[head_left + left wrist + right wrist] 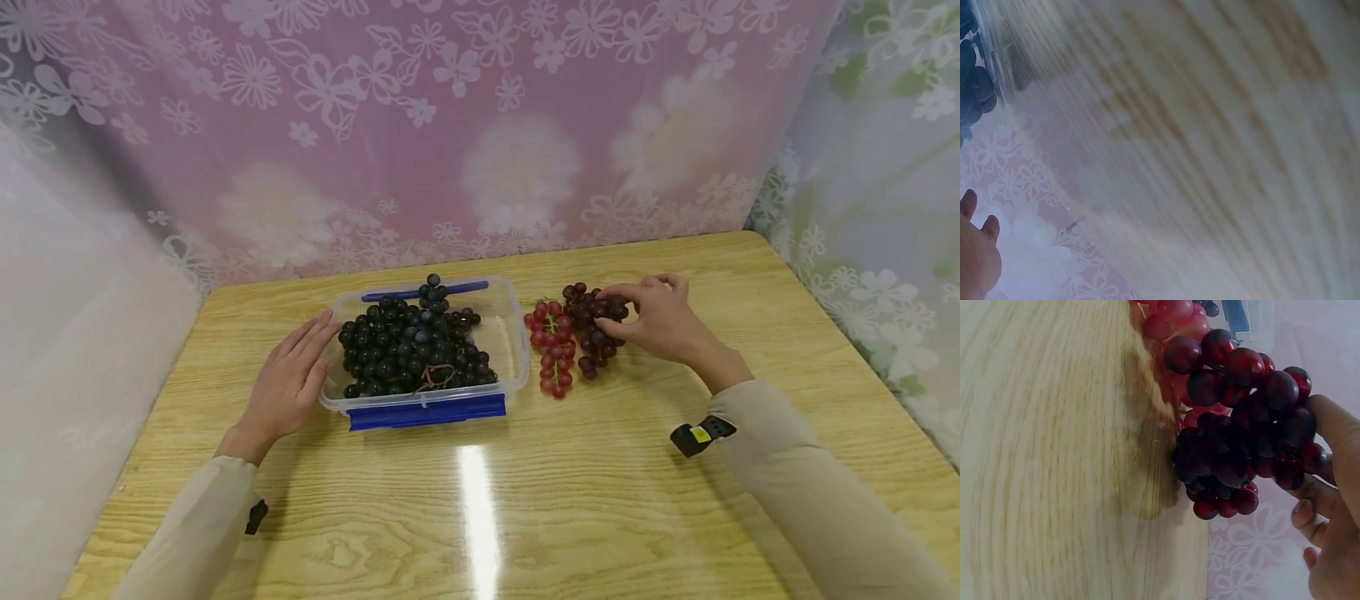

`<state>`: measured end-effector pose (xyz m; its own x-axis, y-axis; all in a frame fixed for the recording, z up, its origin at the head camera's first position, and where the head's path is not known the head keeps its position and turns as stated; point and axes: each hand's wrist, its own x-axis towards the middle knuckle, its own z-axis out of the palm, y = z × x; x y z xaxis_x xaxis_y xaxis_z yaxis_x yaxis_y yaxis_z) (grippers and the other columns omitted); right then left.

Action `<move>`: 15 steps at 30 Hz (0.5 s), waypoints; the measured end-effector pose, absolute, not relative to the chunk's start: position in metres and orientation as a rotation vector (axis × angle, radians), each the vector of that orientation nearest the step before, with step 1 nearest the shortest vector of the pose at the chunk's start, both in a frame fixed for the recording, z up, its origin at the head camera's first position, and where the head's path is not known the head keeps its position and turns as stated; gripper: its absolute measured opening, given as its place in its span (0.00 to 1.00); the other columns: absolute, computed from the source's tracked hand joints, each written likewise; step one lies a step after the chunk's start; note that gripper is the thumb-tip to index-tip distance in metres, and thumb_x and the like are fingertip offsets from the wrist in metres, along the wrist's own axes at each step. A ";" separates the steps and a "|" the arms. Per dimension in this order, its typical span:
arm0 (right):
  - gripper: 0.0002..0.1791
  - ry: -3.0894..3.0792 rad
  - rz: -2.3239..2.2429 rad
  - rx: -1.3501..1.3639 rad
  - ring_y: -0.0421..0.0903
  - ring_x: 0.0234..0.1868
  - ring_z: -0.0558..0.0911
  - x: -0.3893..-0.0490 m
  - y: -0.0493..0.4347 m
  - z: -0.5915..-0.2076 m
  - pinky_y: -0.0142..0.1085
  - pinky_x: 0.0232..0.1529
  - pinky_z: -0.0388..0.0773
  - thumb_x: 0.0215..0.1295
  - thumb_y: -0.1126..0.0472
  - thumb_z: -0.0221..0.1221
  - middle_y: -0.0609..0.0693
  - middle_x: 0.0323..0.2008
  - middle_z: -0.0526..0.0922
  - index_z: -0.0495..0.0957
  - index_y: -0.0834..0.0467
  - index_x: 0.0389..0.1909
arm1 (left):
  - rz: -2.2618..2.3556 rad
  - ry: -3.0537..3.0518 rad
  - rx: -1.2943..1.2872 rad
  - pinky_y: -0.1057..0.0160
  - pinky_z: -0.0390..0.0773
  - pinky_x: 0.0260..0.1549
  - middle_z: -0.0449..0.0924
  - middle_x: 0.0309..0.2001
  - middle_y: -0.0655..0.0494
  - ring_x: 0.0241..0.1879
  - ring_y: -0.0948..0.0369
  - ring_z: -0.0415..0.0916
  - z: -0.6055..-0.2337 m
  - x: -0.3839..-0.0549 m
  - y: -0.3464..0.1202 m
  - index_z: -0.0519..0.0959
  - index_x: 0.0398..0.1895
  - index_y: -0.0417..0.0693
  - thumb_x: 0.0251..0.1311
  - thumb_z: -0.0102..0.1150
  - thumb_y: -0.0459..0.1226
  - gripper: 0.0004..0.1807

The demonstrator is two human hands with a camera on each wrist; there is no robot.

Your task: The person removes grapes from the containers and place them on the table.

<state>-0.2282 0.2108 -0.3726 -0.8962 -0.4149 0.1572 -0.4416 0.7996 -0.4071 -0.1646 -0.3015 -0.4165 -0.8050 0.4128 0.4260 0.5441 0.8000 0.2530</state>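
My left hand (292,379) lies with straight fingers along the left wall of a clear plastic container (517,333), fingertips right at its rim. Dark black grapes (390,346) fill the left and middle of that container, a bare brown stem (438,377) showing near the front. On the right, my right hand (663,321) pinches a bunch of dark red grapes (1241,425) between thumb and fingers. Beside that bunch, a lighter red bunch (557,367) lies on the table, close to the container's right side. In the left wrist view only part of the left hand (979,253) shows.
The wooden table (390,517) carries everything and ends at a pink flowered curtain (465,150) behind. Blue locking flaps (427,412) stick out along the container's front and back sides. Pale cloth hangs at the left, flowered cloth (885,250) at the right.
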 end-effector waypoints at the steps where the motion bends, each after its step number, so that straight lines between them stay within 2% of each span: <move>1: 0.23 -2.936 0.690 0.699 0.47 0.26 0.66 -0.228 0.211 -0.372 0.62 0.58 0.45 0.63 0.49 0.62 0.46 0.17 0.69 0.79 0.57 0.54 | -0.524 -2.637 -0.726 0.41 0.55 0.63 0.55 0.72 0.48 0.68 0.45 0.54 -0.416 -0.164 -0.301 0.62 0.70 0.42 0.75 0.32 0.44 0.26; 5: 0.23 -3.011 0.708 0.713 0.48 0.27 0.69 -0.226 0.209 -0.369 0.63 0.58 0.45 0.64 0.46 0.61 0.46 0.18 0.71 0.79 0.55 0.54 | -0.528 -2.640 -0.727 0.42 0.55 0.63 0.55 0.72 0.48 0.68 0.45 0.54 -0.416 -0.164 -0.300 0.62 0.70 0.42 0.75 0.33 0.44 0.26; 11: 0.22 -3.091 0.696 0.721 0.51 0.38 0.79 -0.220 0.206 -0.366 0.62 0.58 0.45 0.62 0.45 0.62 0.42 0.25 0.81 0.80 0.54 0.51 | -0.532 -2.638 -0.726 0.42 0.55 0.63 0.55 0.72 0.49 0.68 0.45 0.54 -0.416 -0.164 -0.300 0.62 0.70 0.43 0.76 0.32 0.45 0.26; 15: 0.23 -3.129 0.678 0.670 0.50 0.38 0.80 -0.214 0.203 -0.366 0.63 0.58 0.44 0.61 0.44 0.63 0.43 0.28 0.82 0.79 0.54 0.50 | -0.540 -2.629 -0.727 0.41 0.55 0.62 0.56 0.72 0.48 0.68 0.45 0.54 -0.416 -0.164 -0.300 0.63 0.70 0.42 0.76 0.31 0.46 0.27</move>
<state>-0.2137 0.2033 -0.3655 -0.9081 -0.4169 -0.0393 -0.3633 0.8311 -0.4211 -0.1644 -0.3005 -0.4158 -0.8034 0.4100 0.4318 0.5470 0.7947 0.2632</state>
